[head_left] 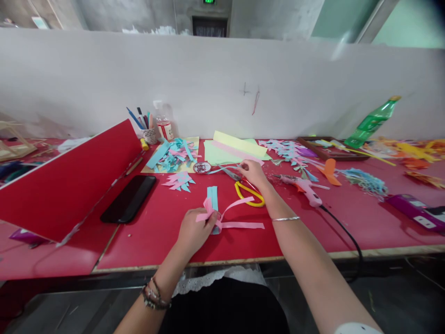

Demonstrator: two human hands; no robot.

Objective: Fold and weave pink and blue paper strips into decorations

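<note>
Pink and light-blue paper strips [239, 225] cross one another low on the red table, pinched between the thumb and fingers of my left hand [199, 228]. Farther forward, my right hand [253, 172] is closed, its fingertips at the end of a thin pale ribbon [222, 168]. That ribbon leads left to a round spool [202, 167]. Scissors with yellow handles [251, 195] lie under and beside my right hand, blades pointing away to the left. A small pile of pink and blue paper pieces [179, 181] rests beyond my left hand.
On the right lie a pink glue gun [306, 186] with a black cord, and a tilted green bottle [373, 123]. A black phone [128, 199] and a standing red board [76, 181] are left. Paper sheets [239, 147] and cut strips [174, 155] lie by the partition.
</note>
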